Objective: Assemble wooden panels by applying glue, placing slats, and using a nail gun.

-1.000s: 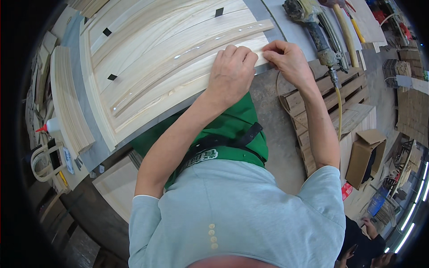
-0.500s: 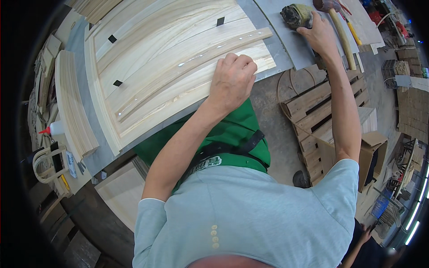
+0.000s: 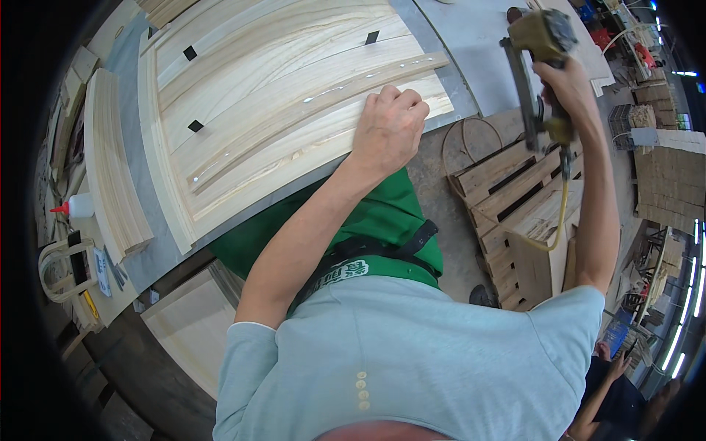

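Note:
My right hand (image 3: 572, 88) is closed round the handle of an olive and black nail gun (image 3: 543, 35), raised off the table at the right. A yellow air hose (image 3: 562, 213) hangs from its grip. My left hand (image 3: 388, 132) rests on the near edge of a pale wooden panel (image 3: 272, 70), fingers curled under; whatever they may hold is hidden. Just beyond my left knuckles lies a long wooden strip (image 3: 265, 128), dotted along its top with white glue. Small black patches (image 3: 195, 126) mark the panel's surface.
On the left stands a stack of wooden strips (image 3: 116, 165), with a red-tipped white glue bottle (image 3: 81, 206) beside it. A wooden pallet (image 3: 500, 195) sits on the floor to my right. Another person (image 3: 614, 389) shows at the lower right.
My right hand has lifted the nail gun off the table and brought it upright, further right. My left hand stays on the panel, almost unmoved.

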The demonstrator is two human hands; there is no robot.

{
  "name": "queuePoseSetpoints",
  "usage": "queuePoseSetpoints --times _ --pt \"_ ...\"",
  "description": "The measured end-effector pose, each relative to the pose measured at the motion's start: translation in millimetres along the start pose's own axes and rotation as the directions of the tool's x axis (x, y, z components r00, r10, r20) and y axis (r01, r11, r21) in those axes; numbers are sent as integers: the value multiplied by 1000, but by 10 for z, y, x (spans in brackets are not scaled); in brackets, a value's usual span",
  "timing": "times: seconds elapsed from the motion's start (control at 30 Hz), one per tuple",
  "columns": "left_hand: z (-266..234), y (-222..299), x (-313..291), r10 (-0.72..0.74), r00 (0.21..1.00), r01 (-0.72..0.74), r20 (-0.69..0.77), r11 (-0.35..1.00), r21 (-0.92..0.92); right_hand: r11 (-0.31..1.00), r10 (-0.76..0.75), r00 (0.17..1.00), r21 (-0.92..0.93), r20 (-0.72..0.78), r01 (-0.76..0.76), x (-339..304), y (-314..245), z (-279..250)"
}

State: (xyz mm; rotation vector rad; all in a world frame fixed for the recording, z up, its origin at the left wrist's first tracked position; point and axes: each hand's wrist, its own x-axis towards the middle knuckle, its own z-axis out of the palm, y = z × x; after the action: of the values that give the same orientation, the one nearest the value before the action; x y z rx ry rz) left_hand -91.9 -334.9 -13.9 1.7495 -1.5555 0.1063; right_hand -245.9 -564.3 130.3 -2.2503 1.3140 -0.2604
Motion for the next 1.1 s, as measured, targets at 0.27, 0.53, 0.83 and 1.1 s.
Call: queuePoseSetpoints --times 0.27,0.53,0.83,1.1 --pt "21 -20 -5 9 999 -9 -32 1000 1 978 -40 971 210 237 -11 -1011 -444 66" --pt "34 -34 5 30 998 -30 -49 1000 3 994 -26 948 107 319 -8 -1109 -549 246" --pt "22 -32 -6 16 1000 -16 6 1000 -22 995 -38 950 102 311 6 -1139 -502 341" --pt "-50 6 -51 12 994 -19 113 998 62 969 -4 970 240 242 -56 -1428 -388 71"
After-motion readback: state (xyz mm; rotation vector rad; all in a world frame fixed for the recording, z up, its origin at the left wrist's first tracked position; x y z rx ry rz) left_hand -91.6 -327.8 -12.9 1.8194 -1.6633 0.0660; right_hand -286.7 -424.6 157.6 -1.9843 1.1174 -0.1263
